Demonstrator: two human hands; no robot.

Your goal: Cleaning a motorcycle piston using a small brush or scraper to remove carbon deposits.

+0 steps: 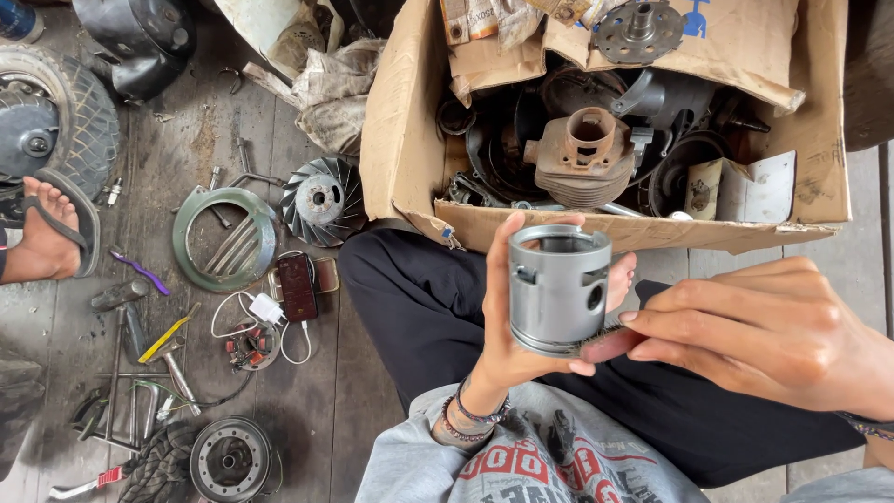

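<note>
My left hand (507, 326) holds a grey metal piston (559, 287) upright above my lap, fingers wrapped behind it, thumb at its base. The piston is a hollow cylinder with a pin hole in its side. My right hand (754, 331) comes in from the right, its fingertips pinching a thin dark tool or strip against the piston's lower rim. Black trousers (419, 298) and a grey printed shirt (521, 461) lie below.
An open cardboard box (400, 140) holds a rusty engine cylinder (582, 154) and other engine parts. On the wooden floor lie a fan wheel (321, 200), a round green cover (223, 237), a phone (298, 287), hand tools (163, 359), a tyre (56, 121), and another person's sandalled foot (47, 233).
</note>
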